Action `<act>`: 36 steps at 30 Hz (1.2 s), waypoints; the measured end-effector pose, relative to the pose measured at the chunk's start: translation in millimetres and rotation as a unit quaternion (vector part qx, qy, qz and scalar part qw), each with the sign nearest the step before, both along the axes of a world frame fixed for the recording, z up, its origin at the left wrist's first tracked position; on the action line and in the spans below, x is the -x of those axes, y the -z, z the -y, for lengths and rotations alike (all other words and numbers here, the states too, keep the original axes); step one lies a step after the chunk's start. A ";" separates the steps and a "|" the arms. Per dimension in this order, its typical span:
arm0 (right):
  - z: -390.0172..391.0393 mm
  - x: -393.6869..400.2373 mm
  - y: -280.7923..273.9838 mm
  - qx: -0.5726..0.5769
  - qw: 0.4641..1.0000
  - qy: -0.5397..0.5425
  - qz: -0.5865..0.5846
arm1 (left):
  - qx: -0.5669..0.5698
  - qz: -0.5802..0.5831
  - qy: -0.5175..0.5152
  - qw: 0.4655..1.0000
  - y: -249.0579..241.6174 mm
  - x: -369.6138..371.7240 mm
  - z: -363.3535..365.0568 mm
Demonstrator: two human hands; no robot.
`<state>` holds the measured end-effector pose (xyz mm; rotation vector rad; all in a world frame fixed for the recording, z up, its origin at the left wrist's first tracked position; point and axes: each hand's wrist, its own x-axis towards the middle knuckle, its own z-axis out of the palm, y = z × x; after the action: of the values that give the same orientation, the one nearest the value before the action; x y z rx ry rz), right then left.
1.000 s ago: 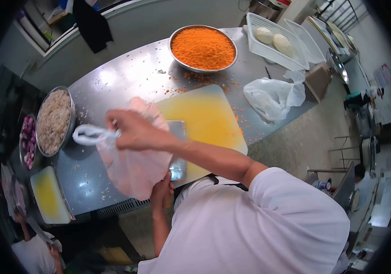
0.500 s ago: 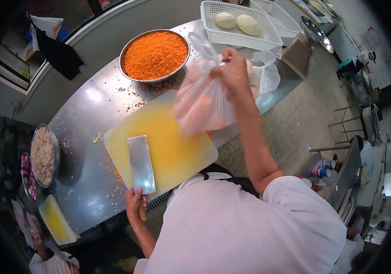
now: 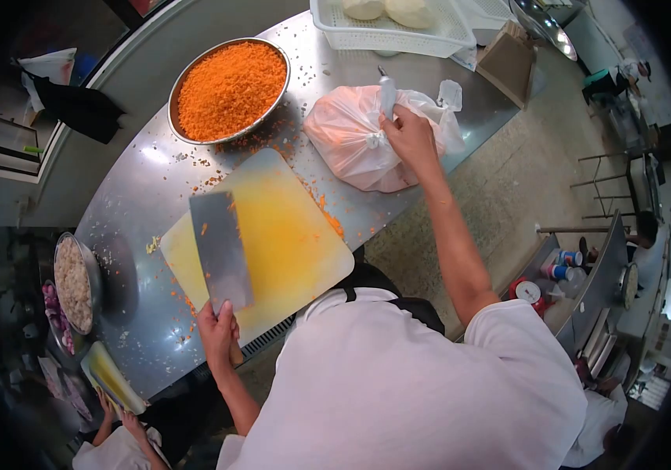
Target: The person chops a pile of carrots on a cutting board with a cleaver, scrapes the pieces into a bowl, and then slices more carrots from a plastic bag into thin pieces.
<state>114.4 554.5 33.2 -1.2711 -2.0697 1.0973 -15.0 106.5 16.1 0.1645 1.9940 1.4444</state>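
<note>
My left hand [image 3: 220,333] is closed round the wooden handle of a cleaver [image 3: 222,251], whose broad blade lies over the left part of a yellow-stained cutting board [image 3: 296,243]. Orange bits cling to the blade. Beyond the board's right corner, a knotted translucent plastic bag [image 3: 351,149] of pale orange contents rests on the metal table. My right hand [image 3: 412,137] is closed on the gathered plastic at the top of this bag, with a twisted end sticking up beside the fingers.
A steel bowl of chopped orange food [image 3: 230,92] stands on the metal table [image 3: 128,274], with scraps scattered around. White basket [image 3: 394,37] holds pale round pieces at the back. A bowl of pale chopped food [image 3: 74,282] is at left; a co-worker's hands [image 3: 120,415] are below it.
The bag, held up over the board's right side before, has moved right and down onto the table. The cleaver's blade has tilted, and the whole view has shifted slightly.
</note>
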 end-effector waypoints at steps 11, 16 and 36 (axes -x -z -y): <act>-2.4 2.3 -15.3 -0.244 0.964 -0.086 -0.064 | -0.193 0.012 0.155 0.969 -7.5 -21.7 -216.8; -0.1 -3.4 -20.6 -0.247 0.964 -0.073 -0.068 | -0.165 -0.058 0.175 0.969 25.4 -35.3 -266.3; -23.3 -11.4 -9.1 -0.262 0.960 0.074 -0.067 | -0.157 -0.006 0.160 0.975 0.5 -22.7 -156.0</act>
<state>125.8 577.7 42.3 -1.0283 -1.9450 0.4991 7.7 262.5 15.6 0.6052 1.6434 1.5339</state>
